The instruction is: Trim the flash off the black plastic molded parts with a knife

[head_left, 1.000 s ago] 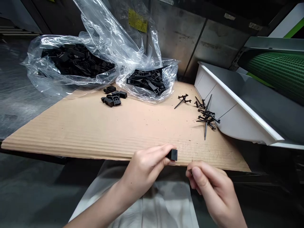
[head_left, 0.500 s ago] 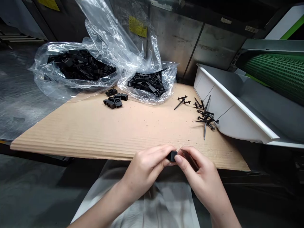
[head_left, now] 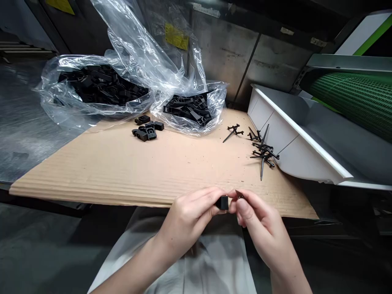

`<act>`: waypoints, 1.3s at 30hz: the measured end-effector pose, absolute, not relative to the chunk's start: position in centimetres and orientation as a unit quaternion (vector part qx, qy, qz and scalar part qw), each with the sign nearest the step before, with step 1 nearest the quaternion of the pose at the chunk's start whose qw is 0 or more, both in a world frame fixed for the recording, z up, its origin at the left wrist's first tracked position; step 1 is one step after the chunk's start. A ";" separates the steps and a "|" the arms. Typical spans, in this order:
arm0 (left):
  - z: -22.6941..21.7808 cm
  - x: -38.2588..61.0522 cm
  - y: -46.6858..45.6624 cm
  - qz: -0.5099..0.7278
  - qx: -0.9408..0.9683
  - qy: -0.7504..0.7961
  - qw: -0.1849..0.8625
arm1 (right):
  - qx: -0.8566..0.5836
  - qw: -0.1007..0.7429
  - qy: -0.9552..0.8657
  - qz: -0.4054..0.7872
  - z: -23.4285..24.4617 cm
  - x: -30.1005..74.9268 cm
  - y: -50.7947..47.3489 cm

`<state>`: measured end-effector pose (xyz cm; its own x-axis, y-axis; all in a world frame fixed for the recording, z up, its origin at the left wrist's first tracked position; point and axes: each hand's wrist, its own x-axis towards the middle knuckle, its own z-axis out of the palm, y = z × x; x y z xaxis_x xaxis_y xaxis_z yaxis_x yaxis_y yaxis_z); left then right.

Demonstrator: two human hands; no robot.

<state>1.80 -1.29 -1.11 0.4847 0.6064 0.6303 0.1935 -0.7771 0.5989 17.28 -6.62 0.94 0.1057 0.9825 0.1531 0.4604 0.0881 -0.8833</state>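
Above the front edge of the cardboard, my left hand (head_left: 196, 214) is closed around a small black plastic part (head_left: 223, 203). Its squarish end pokes out between the thumb and fingers, and the rest is hidden. Close beside it, my right hand (head_left: 260, 222) pinches a thin, flat, blade-like piece (head_left: 239, 194). Only a pointed corner of this piece shows past the thumb. The right fingertips are at the end of the black part; whether they touch it I cannot tell.
Several similar black parts (head_left: 148, 130) lie on the cardboard (head_left: 101, 171). Behind are a large plastic bag (head_left: 49, 98) and a smaller one (head_left: 219, 102), both holding black parts. Thin branched black pieces (head_left: 263, 153) lie beside a white bin (head_left: 275, 118). A green mesh belt (head_left: 355, 96) stands right.
My right hand has turned, so less of the blade-like piece shows and its thumb has come off the black part. My left hand keeps its hold. The view has shifted slightly.
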 end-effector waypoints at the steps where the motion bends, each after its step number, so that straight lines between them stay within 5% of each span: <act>1: -1.1 1.7 -1.2 0.447 0.831 0.238 0.233 | -0.605 0.430 -0.618 0.258 0.8 17.4 -6.7; 5: -0.9 1.4 -0.9 0.407 0.841 0.232 0.272 | -0.583 0.404 -0.695 0.118 0.3 17.7 -7.0; 15: -0.4 1.1 -0.6 0.379 0.854 0.212 0.287 | -0.548 0.380 -0.739 0.093 0.5 17.7 -6.6; 26: -0.7 1.5 -0.6 0.394 0.845 0.242 0.268 | -0.528 0.298 -0.764 0.220 1.2 18.0 -7.0; 30: -0.8 1.5 -0.5 0.400 0.842 0.243 0.268 | -0.515 0.364 -0.727 0.272 1.4 18.5 -8.3; 39: -0.8 1.5 -0.8 0.417 0.829 0.251 0.275 | -0.536 0.378 -0.752 0.066 -0.4 18.0 -8.5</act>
<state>1.49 -0.80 -0.77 0.5272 0.6450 0.5532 0.1868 -0.7231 0.6651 18.00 -8.48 -0.40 -0.1392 0.8561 0.4977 0.7570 0.4160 -0.5039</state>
